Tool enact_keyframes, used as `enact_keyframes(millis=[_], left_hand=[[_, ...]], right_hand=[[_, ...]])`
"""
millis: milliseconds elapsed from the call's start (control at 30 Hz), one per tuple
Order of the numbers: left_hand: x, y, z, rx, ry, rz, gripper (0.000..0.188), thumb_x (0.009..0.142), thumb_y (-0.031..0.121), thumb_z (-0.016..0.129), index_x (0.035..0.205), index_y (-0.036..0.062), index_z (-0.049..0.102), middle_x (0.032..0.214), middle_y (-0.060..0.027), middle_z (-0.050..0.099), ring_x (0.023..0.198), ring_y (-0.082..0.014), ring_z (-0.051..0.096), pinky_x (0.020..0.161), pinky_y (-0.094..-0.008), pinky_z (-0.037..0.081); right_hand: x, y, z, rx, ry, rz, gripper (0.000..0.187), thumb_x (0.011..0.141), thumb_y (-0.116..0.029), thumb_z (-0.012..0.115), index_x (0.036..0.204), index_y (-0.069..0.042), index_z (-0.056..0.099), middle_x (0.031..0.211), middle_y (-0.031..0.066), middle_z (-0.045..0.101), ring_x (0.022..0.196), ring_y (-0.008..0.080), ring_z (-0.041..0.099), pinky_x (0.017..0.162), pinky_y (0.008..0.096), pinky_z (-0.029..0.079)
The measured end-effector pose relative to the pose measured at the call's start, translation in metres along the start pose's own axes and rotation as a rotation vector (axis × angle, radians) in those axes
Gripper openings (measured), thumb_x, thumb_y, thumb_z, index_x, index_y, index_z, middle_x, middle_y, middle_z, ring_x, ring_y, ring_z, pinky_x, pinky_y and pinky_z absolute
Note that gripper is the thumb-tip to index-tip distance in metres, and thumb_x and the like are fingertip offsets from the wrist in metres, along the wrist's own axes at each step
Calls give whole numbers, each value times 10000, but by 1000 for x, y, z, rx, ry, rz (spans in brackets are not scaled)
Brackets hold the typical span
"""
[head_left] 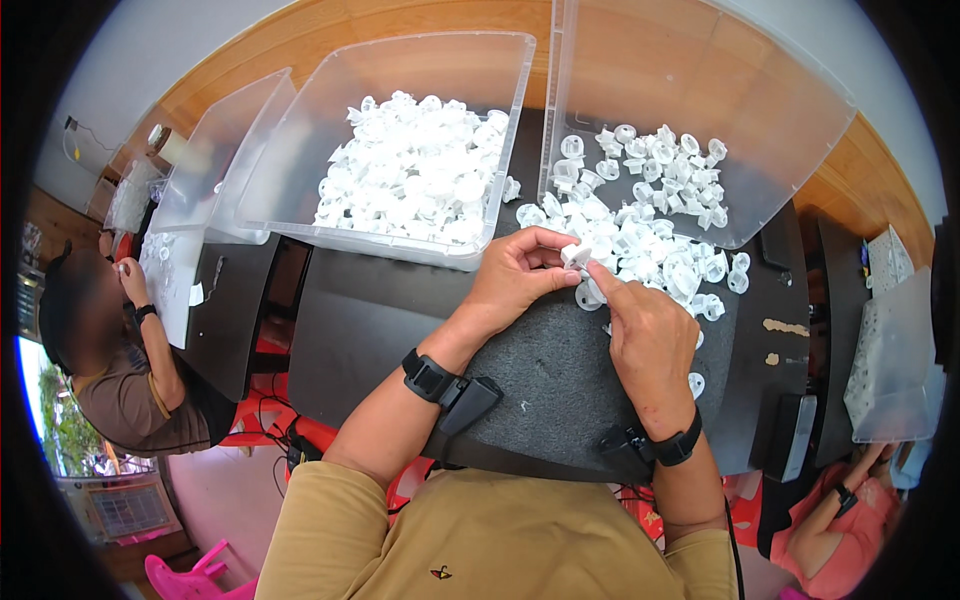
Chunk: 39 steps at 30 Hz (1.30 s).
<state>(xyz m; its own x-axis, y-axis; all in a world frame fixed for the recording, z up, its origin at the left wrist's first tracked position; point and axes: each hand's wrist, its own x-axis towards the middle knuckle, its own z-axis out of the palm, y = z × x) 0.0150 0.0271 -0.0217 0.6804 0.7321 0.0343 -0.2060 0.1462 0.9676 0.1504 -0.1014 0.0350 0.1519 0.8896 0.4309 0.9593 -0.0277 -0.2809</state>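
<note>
Between the fingertips of my left hand (515, 280) is a small white plastic part (576, 256) with a round flange. My right hand (652, 335) has its fingers curled and meets the same part from the right, its index fingertip against it. What lies under the right fingers is hidden. Just beyond both hands a loose pile of similar white parts (650, 245) spreads over a dark grey mat (545, 385). A few single parts lie near my right wrist.
A clear plastic bin (400, 243) heaped with white parts stands at the far left. Another clear bin (700, 90), tipped toward me, holds more at the far right. Co-workers sit left (140, 370) and lower right (845, 520). A dark box (790, 437) sits at the table's right edge.
</note>
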Motion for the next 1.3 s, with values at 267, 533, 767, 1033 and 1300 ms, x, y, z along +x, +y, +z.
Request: enact_keyframes(millis=[267, 533, 767, 1033, 1300], left_hand=[[0, 0, 1, -26, 7, -14, 316, 788, -37, 719, 1086, -10, 618, 1021, -68, 657, 908, -105, 630, 815, -240, 528], [0, -4, 0, -18, 17, -1, 299, 787, -39, 719, 1070, -12, 628, 999, -65, 662, 874, -94, 633, 795, -232, 527], [-1, -4, 1, 38, -30, 13, 306, 774, -50, 721, 1066, -18, 637, 956, -47, 657, 831, -76, 618, 758, -223, 525], [0, -4, 0, -15, 3, 3, 312, 779, -55, 713, 1075, -12, 622, 988, -61, 658, 873, -98, 636, 773, -233, 534], [-1, 0, 1, -56, 24, -9, 311, 788, -61, 702, 1079, -12, 605, 1022, -83, 657, 937, -125, 642, 834, -253, 533]], right_hand=[[0, -2, 0, -25, -4, -5, 414, 768, -35, 601, 1148, -184, 664, 642, 41, 546, 583, 221, 575, 522, 360, 456], [0, -3, 0, -54, -11, -9, 401, 764, -43, 588, 1134, -172, 673, 644, 34, 549, 585, 217, 583, 510, 352, 459], [0, -5, 1, -63, -37, -30, 377, 771, -53, 579, 1125, -144, 671, 652, 40, 555, 588, 220, 593, 506, 351, 462], [0, -3, -3, -21, -40, -22, 391, 769, -45, 575, 1136, -150, 660, 669, 45, 569, 582, 235, 596, 502, 367, 462], [-1, -4, -2, -41, -12, -13, 415, 763, -31, 583, 1151, -157, 655, 669, 50, 562, 571, 231, 592, 489, 361, 452]])
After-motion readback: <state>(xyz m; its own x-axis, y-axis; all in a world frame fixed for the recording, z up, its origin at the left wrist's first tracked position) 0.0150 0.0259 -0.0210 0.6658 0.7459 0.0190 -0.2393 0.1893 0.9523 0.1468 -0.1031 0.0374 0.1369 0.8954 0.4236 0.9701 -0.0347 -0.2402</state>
